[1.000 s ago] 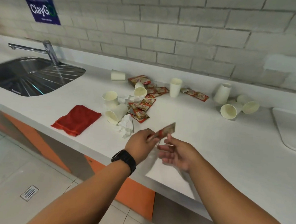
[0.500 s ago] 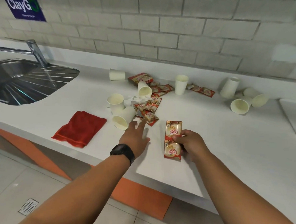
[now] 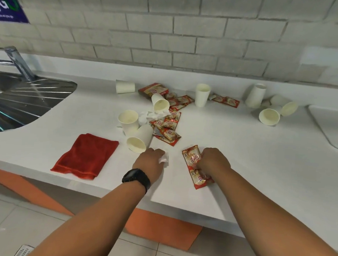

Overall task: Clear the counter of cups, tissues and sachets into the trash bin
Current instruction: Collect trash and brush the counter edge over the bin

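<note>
My right hand is shut on a red strip of sachets that lies on the white counter. My left hand, with a black watch on the wrist, is closed on a white tissue near the counter's front. Just beyond it a paper cup lies on its side beside an upright cup. More sachets and crumpled tissue lie behind. Another upright cup stands at the back. Three cups are grouped at the far right. No trash bin is in view.
A red cloth lies on the counter left of my left hand. A steel sink with a tap is at the far left. A white basin edge shows at the right. A brick wall runs behind.
My left hand has let go of the sachet strip, reached toward the cups and closed on a tissue. My right hand has brought the strip down flat onto the counter and keeps hold.
</note>
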{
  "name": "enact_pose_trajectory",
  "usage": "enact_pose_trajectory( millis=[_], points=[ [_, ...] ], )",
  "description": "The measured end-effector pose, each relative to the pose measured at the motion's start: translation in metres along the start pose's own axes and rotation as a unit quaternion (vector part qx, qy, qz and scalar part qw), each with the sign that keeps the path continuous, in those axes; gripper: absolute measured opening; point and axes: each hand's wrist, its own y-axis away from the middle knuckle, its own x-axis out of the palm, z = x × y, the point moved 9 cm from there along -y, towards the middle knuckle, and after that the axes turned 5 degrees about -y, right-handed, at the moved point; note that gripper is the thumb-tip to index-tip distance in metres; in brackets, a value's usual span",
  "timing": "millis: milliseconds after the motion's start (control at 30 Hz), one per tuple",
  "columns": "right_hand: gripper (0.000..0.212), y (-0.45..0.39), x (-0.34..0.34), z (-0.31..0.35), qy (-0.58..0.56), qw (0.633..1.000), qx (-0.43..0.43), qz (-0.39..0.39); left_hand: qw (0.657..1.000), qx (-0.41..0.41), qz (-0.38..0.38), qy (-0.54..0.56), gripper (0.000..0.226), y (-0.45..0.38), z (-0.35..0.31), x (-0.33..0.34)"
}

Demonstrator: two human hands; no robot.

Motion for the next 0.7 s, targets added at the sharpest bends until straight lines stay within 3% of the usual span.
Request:
enact_pose_trajectory(
  millis=[133, 333, 433, 567, 700],
  points=[
    [0.061, 0.004, 0.001, -0.003, 0.033, 0.999, 0.033, 0.009, 0.999, 0.009, -0.007, 0.032, 0.02, -0.006, -0.003, 0.0],
    [0.044, 0.014, 0.005, -0.003, 0.023, 0.999, 0.022, 0.012, 0.999, 0.022, 0.007, 0.041, 0.033, -0.009, -0.016, 0.003],
    [0.047, 0.019, 0.005, -0.008, -0.016, 0.999, 0.032, 0.014, 0.999, 0.033, 0.014, 0.034, 0.033, -0.008, -0.026, 0.004],
    [0.03, 0.025, 0.002, -0.022, -0.06, 0.998, 0.023, 0.027, 0.997, 0.057, 0.036, 0.04, 0.017, -0.008, -0.046, 0.012],
    [0.021, 0.034, -0.015, -0.052, -0.213, 0.977, 0.027, 0.002, 0.992, 0.098, 0.053, 0.057, 0.019, -0.004, -0.086, 0.012]
  ],
)
